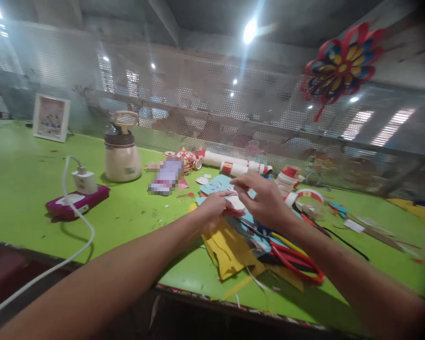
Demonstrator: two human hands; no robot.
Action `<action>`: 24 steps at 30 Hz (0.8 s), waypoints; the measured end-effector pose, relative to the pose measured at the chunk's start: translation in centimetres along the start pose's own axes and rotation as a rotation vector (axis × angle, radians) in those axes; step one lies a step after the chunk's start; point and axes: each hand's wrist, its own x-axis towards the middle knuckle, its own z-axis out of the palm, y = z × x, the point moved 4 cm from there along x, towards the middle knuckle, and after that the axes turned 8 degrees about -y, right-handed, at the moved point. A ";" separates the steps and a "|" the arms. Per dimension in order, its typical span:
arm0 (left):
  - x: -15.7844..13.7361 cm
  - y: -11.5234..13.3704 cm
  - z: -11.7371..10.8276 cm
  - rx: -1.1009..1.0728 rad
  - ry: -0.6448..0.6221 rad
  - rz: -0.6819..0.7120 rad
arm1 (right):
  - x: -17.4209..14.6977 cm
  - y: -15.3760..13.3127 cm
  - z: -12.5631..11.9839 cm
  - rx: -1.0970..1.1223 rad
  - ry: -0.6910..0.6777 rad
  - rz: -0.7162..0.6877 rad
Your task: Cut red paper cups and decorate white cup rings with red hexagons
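Note:
A small white disc-like piece with red along its lower edge (237, 203) sits in my left hand (214, 208), pinched between thumb and fingers. Just right of it and slightly higher is my right hand (264, 196), its fingers curled in toward the disc. Whether something thin is between those fingertips is too blurred to see. Beneath both hands lie yellow sheets (230, 248) and light blue sheets (217, 184), cut and overlapping. Scissors with red handles (317, 276) rest on the pile under my right forearm, partly hidden by it.
White-and-red rolls (226, 160) and tape rolls (310, 196) lie behind and to the right. Toward the left are a blurred-out phone-like item (168, 175), a pump sprayer (122, 158), a purple power strip (78, 202) with a white cable, and a picture frame (51, 118). A paper flower hangs above (343, 68).

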 end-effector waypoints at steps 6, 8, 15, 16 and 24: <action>-0.6 0.1 0.9 0.112 0.009 -0.014 | -4.9 3.1 -0.4 -0.017 -0.038 0.106; -0.7 0.0 1.0 0.137 0.024 0.011 | -5.4 2.7 -0.2 -0.041 -0.074 0.097; -0.9 0.0 1.3 0.204 0.075 0.058 | -5.9 0.8 2.1 -0.221 -0.109 0.020; -1.0 0.1 1.4 0.211 0.076 0.058 | -6.0 0.8 2.3 -0.241 -0.103 0.009; -1.2 0.3 1.7 0.216 0.083 0.053 | -6.3 0.9 3.1 -0.282 -0.028 -0.090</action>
